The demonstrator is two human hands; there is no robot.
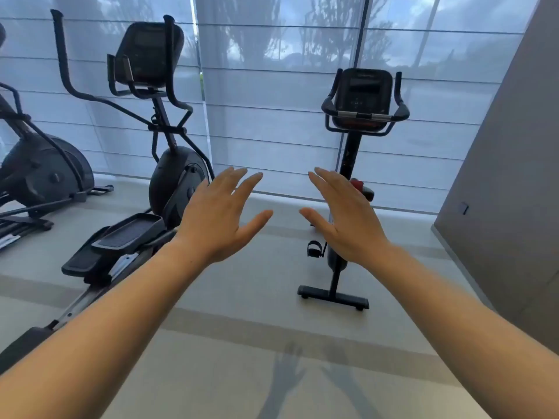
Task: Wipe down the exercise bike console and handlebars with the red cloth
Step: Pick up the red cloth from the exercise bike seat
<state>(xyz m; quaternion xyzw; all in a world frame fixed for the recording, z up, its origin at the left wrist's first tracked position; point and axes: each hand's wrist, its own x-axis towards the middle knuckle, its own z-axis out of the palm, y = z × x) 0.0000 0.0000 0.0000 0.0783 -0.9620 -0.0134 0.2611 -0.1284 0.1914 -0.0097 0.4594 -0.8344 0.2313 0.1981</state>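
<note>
While both bare arms reach forward from the bottom corners of the frame, the left hand (217,219) and the right hand (344,220) hang in mid-air at the centre. Their backs are up, fingers straight and spread, thumbs pointing toward each other. Both are released, grasp nothing, and are apart from each other. Their shadows (290,376) fall on the floor (242,303) at the bottom centre.

Right of centre stands the bike (348,158), upright on a crossbar foot (332,297), with one pedal (314,247) showing just left of the right wrist. Its console (363,92) sits dark-screened at the top of the post in the upper right. The handlebars (363,115) wrap around it, with a silver-banded bar running across below the screen and a grip rising at either side. Neither hand touches the bike; the right hand only lies over its post in the frame.

A small red thing (357,185) peeks out just past the right hand's fingers, beside the post. Whether it is the cloth cannot be told, as the hand covers most of it. A faint reddish patch under the console's lower edge is too small to name.

Left of centre stands an elliptical (169,176), and another machine (39,170) is cut off at the left edge. Pleated blinds (272,101) fill the windows behind, and a grey wall (499,207) rises at the right.
</note>
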